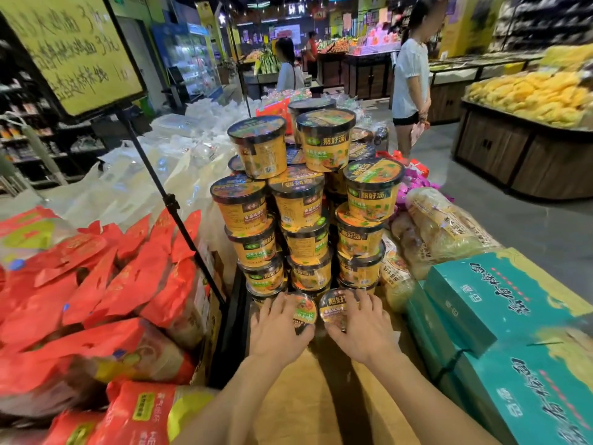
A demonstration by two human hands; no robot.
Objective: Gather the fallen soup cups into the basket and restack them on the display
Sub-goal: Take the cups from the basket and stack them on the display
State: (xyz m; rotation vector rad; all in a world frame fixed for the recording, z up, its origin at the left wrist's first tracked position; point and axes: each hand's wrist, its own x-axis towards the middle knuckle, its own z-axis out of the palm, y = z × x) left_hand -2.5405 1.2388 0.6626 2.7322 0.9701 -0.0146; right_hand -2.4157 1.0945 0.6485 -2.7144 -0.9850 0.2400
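A tall stack of yellow soup cups with dark lids (301, 200) rises on the display in front of me. At its near foot sit two more cups side by side. My left hand (277, 329) grips the left cup (305, 311) from above, fingers curled over its lid. My right hand (362, 329) grips the right cup (335, 305) the same way. Both cups stand upright on the wooden display top (305, 393). No basket is in view.
Red snack bags (96, 284) pile up on the left. A black sign stand pole (173, 200) slants beside the stack. Teal gift boxes (500, 332) and clear noodle packs (442, 226) lie to the right. A person in white (409, 78) stands in the aisle beyond.
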